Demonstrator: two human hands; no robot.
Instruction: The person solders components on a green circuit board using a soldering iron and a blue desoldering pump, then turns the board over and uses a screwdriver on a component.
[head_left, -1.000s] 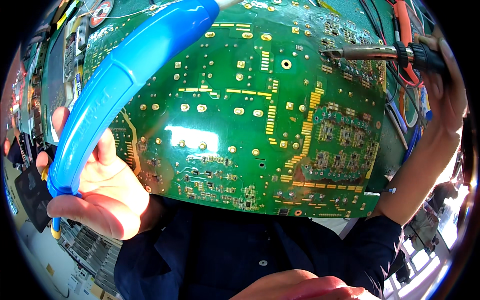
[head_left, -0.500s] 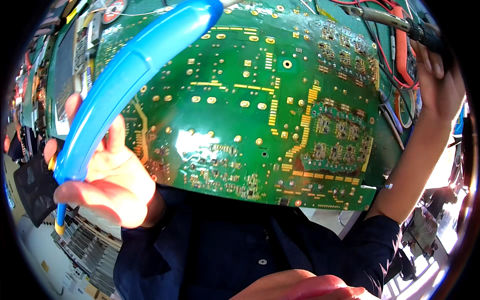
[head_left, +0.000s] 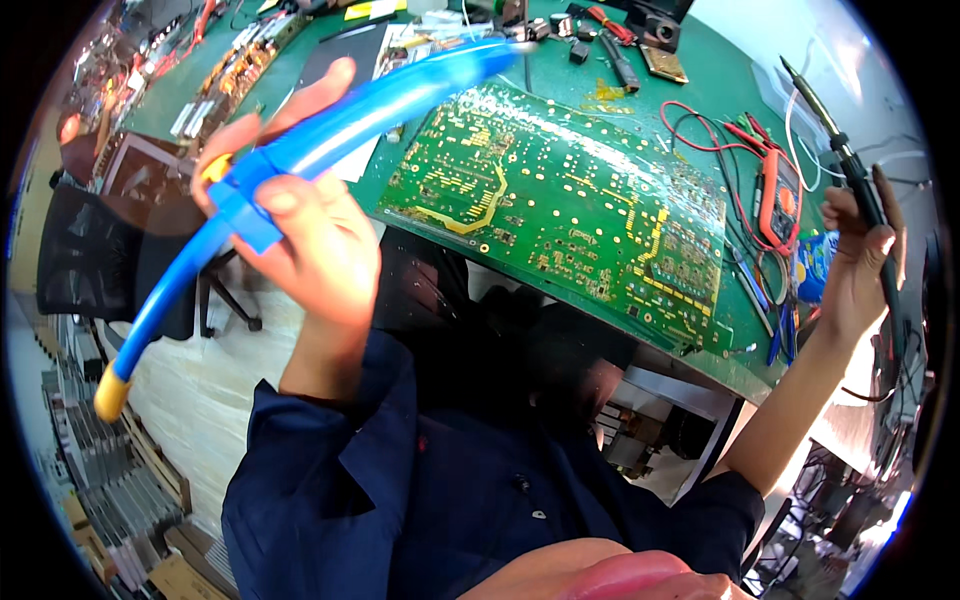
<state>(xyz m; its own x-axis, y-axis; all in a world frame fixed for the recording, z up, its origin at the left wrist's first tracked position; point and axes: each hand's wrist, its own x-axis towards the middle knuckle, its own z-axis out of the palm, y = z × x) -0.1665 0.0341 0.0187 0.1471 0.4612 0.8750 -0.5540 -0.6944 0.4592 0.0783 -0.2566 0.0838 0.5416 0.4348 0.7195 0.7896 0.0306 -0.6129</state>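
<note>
My left hand (head_left: pixel 335 240) is closed around a blue solder sucker (head_left: pixel 390 105). The tool has a yellow button by my fingers and a yellow knob on its lower end. Its tip points right, above the far part of a big green circuit board (head_left: pixel 560 215). In my right hand (head_left: pixel 855 265) is a soldering iron (head_left: pixel 850 165) with a dark handle, held upright with its tip up and away from the board. The board lies on the bench near its front edge, with gold pads and many small parts on it. Neither tool appears to touch it.
A red multimeter (head_left: pixel 778 205) with red and black leads lies right of the board, near pliers and a blue packet (head_left: pixel 817 265). Other circuit boards (head_left: pixel 245 65) and papers lie at the far left of the green bench (head_left: pixel 560 75). A black chair (head_left: pixel 110 250) stands at the left.
The view has widened and more of the bench shows. The solder sucker has tilted flatter, and the soldering iron now stands upright, its tip raised. Both hands still hold their tools.
</note>
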